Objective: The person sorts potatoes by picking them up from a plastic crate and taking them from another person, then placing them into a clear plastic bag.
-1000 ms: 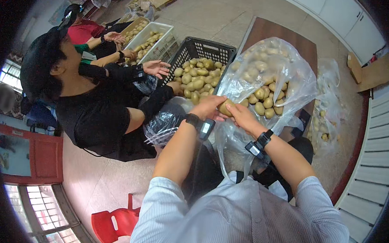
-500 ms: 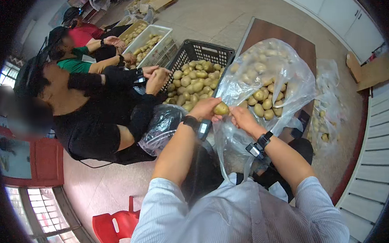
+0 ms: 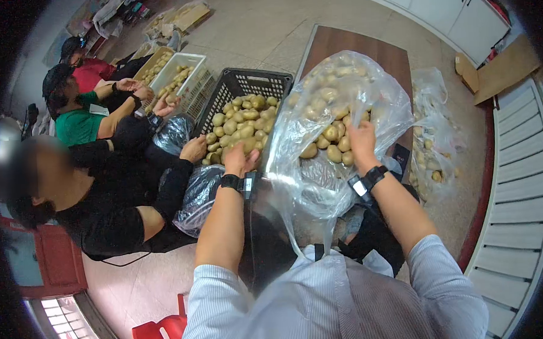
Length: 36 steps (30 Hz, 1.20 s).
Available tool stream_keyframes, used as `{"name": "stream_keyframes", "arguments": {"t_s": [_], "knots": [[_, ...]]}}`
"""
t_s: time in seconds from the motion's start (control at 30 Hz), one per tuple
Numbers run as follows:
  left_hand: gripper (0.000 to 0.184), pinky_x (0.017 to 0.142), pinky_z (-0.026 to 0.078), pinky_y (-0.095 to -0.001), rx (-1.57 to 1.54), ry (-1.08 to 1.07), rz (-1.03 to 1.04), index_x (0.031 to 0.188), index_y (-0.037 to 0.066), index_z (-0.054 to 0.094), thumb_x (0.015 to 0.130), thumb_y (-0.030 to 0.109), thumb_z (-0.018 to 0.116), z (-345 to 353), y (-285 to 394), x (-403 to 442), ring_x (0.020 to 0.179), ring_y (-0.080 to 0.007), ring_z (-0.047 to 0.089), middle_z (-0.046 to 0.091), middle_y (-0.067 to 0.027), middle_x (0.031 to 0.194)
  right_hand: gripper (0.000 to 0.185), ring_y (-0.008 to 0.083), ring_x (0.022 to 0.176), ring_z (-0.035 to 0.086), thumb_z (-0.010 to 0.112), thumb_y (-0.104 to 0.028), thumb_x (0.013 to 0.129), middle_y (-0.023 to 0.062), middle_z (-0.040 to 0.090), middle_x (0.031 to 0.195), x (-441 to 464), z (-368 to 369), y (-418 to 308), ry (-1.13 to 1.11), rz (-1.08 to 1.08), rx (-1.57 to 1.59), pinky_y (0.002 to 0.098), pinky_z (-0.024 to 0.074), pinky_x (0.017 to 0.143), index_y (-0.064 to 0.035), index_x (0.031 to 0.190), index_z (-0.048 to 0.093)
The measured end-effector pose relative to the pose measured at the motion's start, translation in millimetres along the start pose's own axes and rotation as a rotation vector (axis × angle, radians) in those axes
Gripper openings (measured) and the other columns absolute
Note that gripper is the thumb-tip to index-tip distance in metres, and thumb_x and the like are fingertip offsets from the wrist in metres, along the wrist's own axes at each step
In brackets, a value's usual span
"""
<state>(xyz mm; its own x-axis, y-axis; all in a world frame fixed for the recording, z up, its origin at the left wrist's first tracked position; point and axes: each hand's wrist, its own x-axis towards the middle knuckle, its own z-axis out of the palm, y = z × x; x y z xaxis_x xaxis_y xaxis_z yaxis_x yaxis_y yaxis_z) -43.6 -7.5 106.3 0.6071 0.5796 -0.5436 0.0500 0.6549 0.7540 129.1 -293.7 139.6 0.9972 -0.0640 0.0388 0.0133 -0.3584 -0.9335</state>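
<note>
My left hand [image 3: 239, 161] is over the near edge of the black plastic crate [image 3: 278, 78], just above its potatoes [image 3: 242, 119]. Its fingers are apart, and I see no potato held in them. Inside the mouth of a clear plastic bag [image 3: 320, 179], my right hand [image 3: 362, 144] reaches down onto loose potatoes [image 3: 336, 143]. Thumb and fingers are spread at the pile, with the fingertips partly hidden. The bag lies on a brown table [image 3: 353, 38], its near edge hanging toward my lap. I wear a black band with a small device on each wrist.
To the left, a person in black [image 3: 121, 194] sits with a hand at the crate's edge. Two more people sit beyond, near a white crate [image 3: 195, 64] of potatoes. Another bag of potatoes [image 3: 431, 144] lies on the floor at right. A red chair [image 3: 163, 335] stands behind-left.
My hands have separated. The left moved from the bag's edge to the crate, and the potato it held is no longer in it. My right went farther into the bag. The view shifted.
</note>
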Motion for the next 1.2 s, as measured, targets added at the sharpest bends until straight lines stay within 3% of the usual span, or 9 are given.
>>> {"name": "stream_keyframes", "arguments": {"t_s": [0.1,0.2,0.27,0.4,0.5,0.63,0.73,0.93,1.2], "knots": [[0.031,0.060,0.056,-0.0344,0.105,0.033,0.063,0.118,0.003,0.047,0.093,0.020,0.048,1,-2,4,0.080,-0.0253,0.063,0.059,-0.0148,0.102,0.037,0.0270,0.081,0.062,0.069,-0.021,0.079,0.0162,0.064,0.091,34,-3,8,0.032,-0.060,-0.002,0.0362,0.0493,0.074,0.0058,0.099,0.055],[0.031,0.062,0.058,-0.0327,0.331,0.014,0.104,0.113,-0.004,0.050,0.093,0.020,0.052,31,-2,-23,0.090,-0.0252,0.063,0.060,-0.0145,0.102,0.032,0.0244,0.078,0.061,0.066,-0.019,0.081,0.0151,0.062,0.087,51,-7,-5,-0.339,0.188,0.222,0.0332,0.0496,0.071,0.0052,0.100,0.055],[0.031,0.064,0.056,-0.0311,0.469,-0.340,-0.068,0.111,-0.001,0.053,0.091,0.023,0.055,52,-4,-45,0.089,-0.0220,0.063,0.062,-0.0103,0.100,0.026,0.0111,0.045,0.044,0.062,-0.024,0.087,0.0010,0.046,0.056,67,2,-5,-0.520,0.373,0.170,0.0259,0.0300,0.036,-0.0029,0.077,0.050],[0.035,0.070,0.054,-0.0317,0.700,-0.555,-0.181,0.115,0.004,0.056,0.089,0.027,0.059,79,-30,-63,0.089,-0.0200,0.062,0.061,-0.0074,0.102,0.028,0.0122,0.046,0.046,0.060,-0.026,0.087,0.0022,0.049,0.058,90,24,-19,-0.662,0.322,0.215,0.0264,0.0328,0.039,-0.0035,0.073,0.052],[0.047,0.071,0.051,-0.0307,1.037,-0.611,-0.169,0.126,0.010,0.053,0.086,0.033,0.063,82,-43,-61,0.088,-0.0168,0.058,0.060,-0.0075,0.106,0.034,0.0285,0.087,0.061,0.059,-0.025,0.084,0.0150,0.065,0.093,88,33,-54,-0.653,-0.078,-0.199,0.0381,0.0478,0.077,0.0040,0.103,0.060],[0.051,0.069,0.052,-0.0316,1.209,-0.631,0.085,0.129,0.008,0.051,0.085,0.032,0.062,66,-43,-42,0.088,-0.0172,0.058,0.060,-0.0093,0.107,0.035,0.0352,0.093,0.061,0.061,-0.025,0.081,0.0223,0.064,0.099,101,55,-58,-0.574,-0.375,-0.282,0.0403,0.0475,0.080,0.0044,0.100,0.061],[0.050,0.078,0.050,-0.0314,1.188,-0.307,0.234,0.122,0.001,0.056,0.080,0.028,0.063,54,-42,-23,0.094,-0.0244,0.062,0.063,-0.0182,0.109,0.036,0.0415,0.096,0.059,0.061,-0.024,0.079,0.0274,0.061,0.102,102,56,-65,-0.489,-0.532,-0.351,0.0444,0.0467,0.083,0.0049,0.100,0.060],[0.060,0.070,0.052,-0.0354,1.030,-0.224,-0.053,0.134,0.004,0.045,0.083,0.031,0.063,43,-29,-12,0.095,-0.0217,0.057,0.057,-0.0117,0.115,0.036,0.0421,0.093,0.059,0.060,-0.019,0.078,0.0277,0.062,0.095,82,44,-45,-0.595,-0.469,-0.585,0.0456,0.0474,0.083,0.0074,0.102,0.058],[0.043,0.064,0.051,-0.0335,1.026,-0.283,-0.028,0.117,0.001,0.056,0.085,0.030,0.060,53,-26,-26,0.080,-0.0200,0.060,0.061,-0.0104,0.099,0.022,0.0429,0.082,0.059,0.052,-0.018,0.085,0.0252,0.061,0.084,18,42,-7,-0.234,-0.419,-0.386,0.0500,0.0469,0.071,0.0022,0.092,0.053]]}}
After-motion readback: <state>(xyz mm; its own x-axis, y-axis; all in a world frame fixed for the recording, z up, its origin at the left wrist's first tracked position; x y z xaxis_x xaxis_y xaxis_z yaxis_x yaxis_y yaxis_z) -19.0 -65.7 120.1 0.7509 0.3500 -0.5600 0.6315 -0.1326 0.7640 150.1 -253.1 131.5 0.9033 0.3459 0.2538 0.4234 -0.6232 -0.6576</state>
